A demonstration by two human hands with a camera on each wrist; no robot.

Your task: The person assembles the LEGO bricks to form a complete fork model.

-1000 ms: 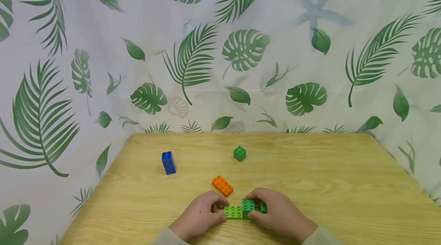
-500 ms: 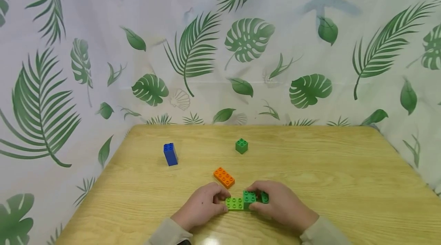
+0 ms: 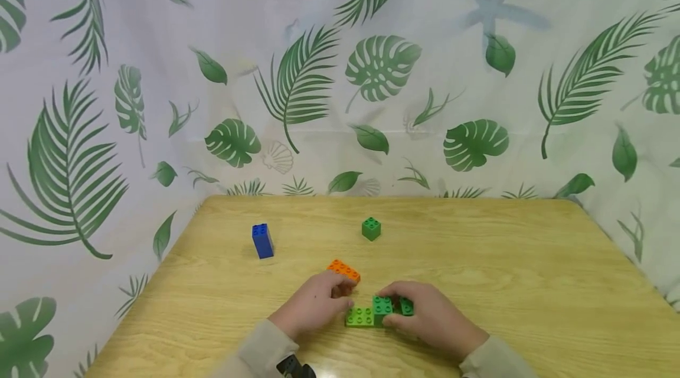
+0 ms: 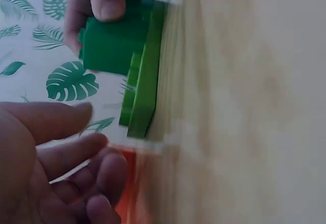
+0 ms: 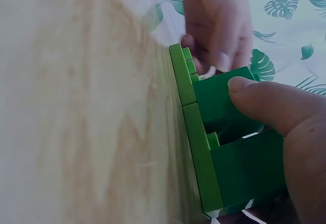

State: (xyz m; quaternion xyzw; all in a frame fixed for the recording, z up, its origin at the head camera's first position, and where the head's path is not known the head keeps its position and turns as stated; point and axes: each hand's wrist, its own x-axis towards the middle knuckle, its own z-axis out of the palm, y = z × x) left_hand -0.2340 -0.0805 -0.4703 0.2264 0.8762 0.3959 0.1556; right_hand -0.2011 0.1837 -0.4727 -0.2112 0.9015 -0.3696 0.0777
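Observation:
Two light green toy building bricks (image 5: 197, 142), both thin, lie end to end on the table. One dark green brick (image 3: 382, 306) sits across their joint, and another dark green brick (image 5: 249, 170) stands on the right one. My right hand (image 3: 429, 314) pinches the dark green brick over the joint between thumb and fingers. At the left end of the light green row (image 3: 360, 318), my left hand (image 3: 314, 303) is apart from it, with thumb and fingers parted and nothing between them. Its fingertips overlap the near side of the orange brick (image 3: 342, 269) in the head view.
A tall blue brick (image 3: 262, 242) stands at the back left of the wooden table (image 3: 504, 248). Farther back, near the middle, is a small green brick (image 3: 371, 229). A leaf-printed cloth (image 3: 319, 118) hangs behind the table.
My left hand has let go of the light green brick's left end and moved forward to the orange brick, which looks slightly turned. My right hand keeps its grip. The head view has shifted slightly.

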